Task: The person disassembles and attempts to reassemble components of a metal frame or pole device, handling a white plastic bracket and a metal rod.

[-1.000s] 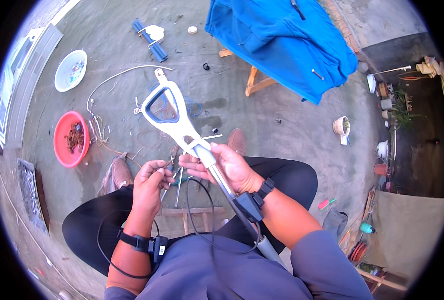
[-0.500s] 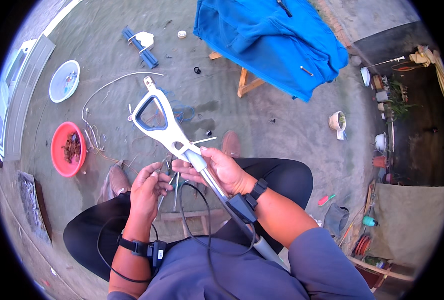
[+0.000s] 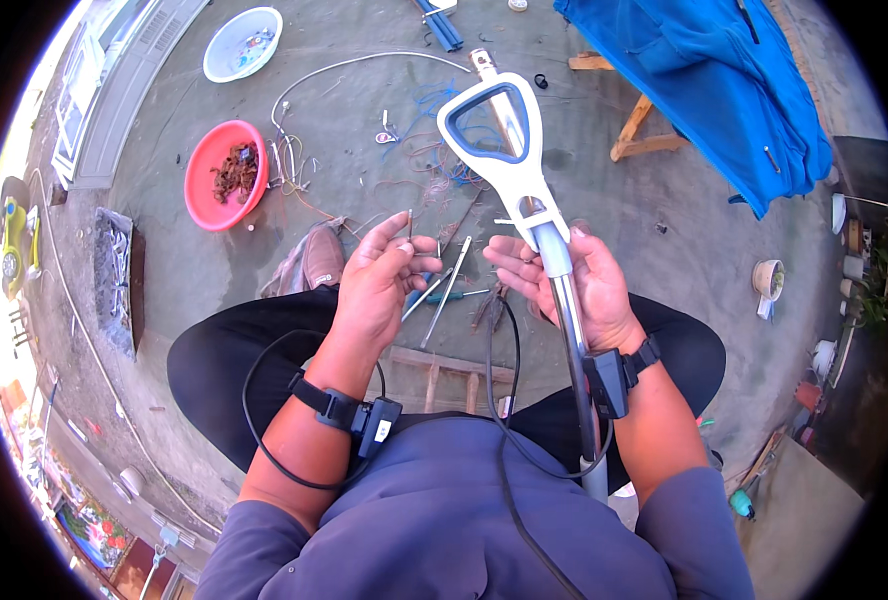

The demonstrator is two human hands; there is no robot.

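Note:
A silver pole with a white D-shaped handle slants upward across my right hand. It lies between the thumb and the stretched fingers, with the thumb beside the grey collar. A small dark thing shows at those fingers, too small to name. My left hand is closed in a pinch on a small thin metal pin, apart from the pole. Below and between the hands lie thin metal rods, a teal-handled screwdriver and what look like pliers.
A red basin with brown scraps and a white basin stand at the far left. Wires and a pale hose lie ahead. A blue cloth covers a wooden stand at far right. A low wooden stool is between my legs.
The view has swung, so ground items sit farther right. The pole has turned more upright. My left hand has risen, with the pin now showing above its fingertips, and the hands are farther apart.

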